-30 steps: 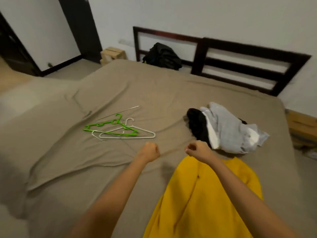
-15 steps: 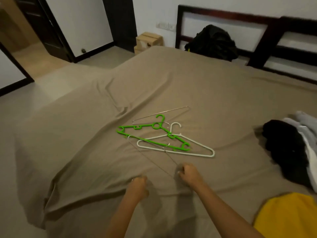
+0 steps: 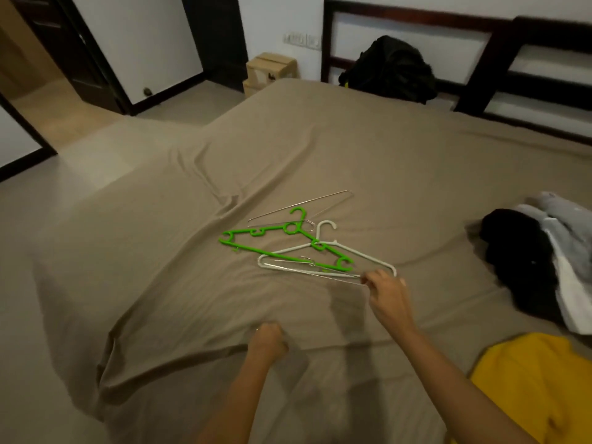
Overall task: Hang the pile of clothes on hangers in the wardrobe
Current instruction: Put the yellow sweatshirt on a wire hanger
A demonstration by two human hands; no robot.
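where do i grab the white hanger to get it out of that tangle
Grip the white hanger at its right corner, coming from the near right, where the right hand is, pinching what looks like a wire hanger. That corner juts clear; the green hanger crosses its neck and lower bar, so probably slide it out rightward, not straight up.

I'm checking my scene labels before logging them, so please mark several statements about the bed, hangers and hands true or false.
1. The green hanger lies across the white hanger. True.
2. The yellow garment already hangs on a hanger. False: it lies on the bed.
3. The right hand pinches the near wire hanger at its end. True.
4. The left hand holds the green hanger. False: it rests curled on the bed, apart from the hangers.
5. A black bag sits by the headboard. True.
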